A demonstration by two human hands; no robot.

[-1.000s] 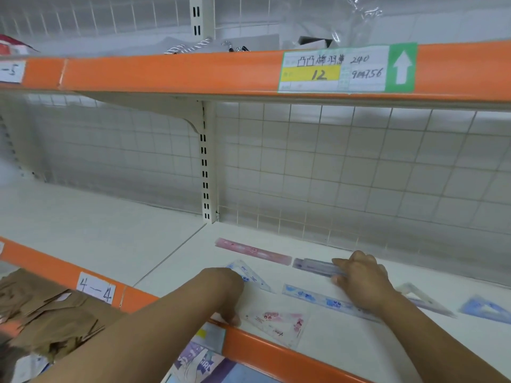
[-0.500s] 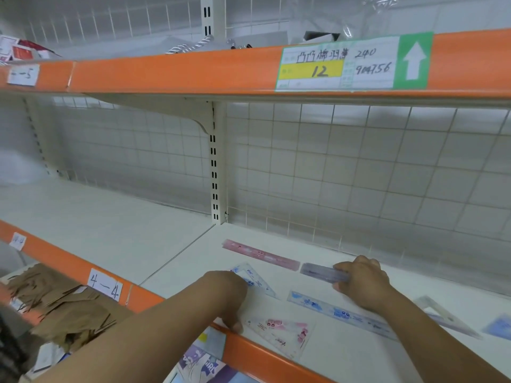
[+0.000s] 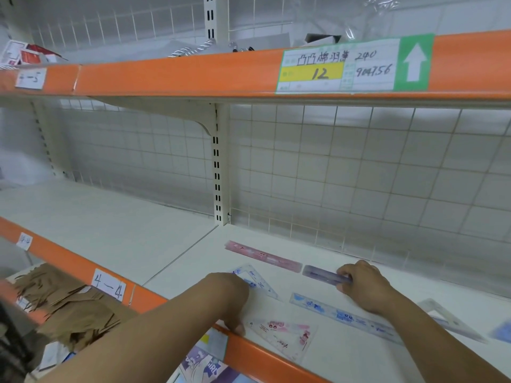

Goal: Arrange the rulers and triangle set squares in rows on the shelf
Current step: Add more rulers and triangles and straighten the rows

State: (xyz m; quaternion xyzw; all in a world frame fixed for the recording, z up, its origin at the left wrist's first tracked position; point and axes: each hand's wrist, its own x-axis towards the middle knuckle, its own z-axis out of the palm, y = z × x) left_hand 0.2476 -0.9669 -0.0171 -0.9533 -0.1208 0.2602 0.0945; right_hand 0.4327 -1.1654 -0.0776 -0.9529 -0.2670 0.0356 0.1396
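Pinching purple ruler (image 3: 320, 275), right hand (image 3: 362, 286); three rulers (image 3: 262, 255); four set squares (image 3: 282, 331).

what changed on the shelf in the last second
Nothing on the shelf visibly moved; only the view shifted. The right hand still pinches the purple ruler, end to end with the pink ruler. The left hand stays at the shelf's front edge, by the pink set square. The blue ruler and blue set square lie as before.
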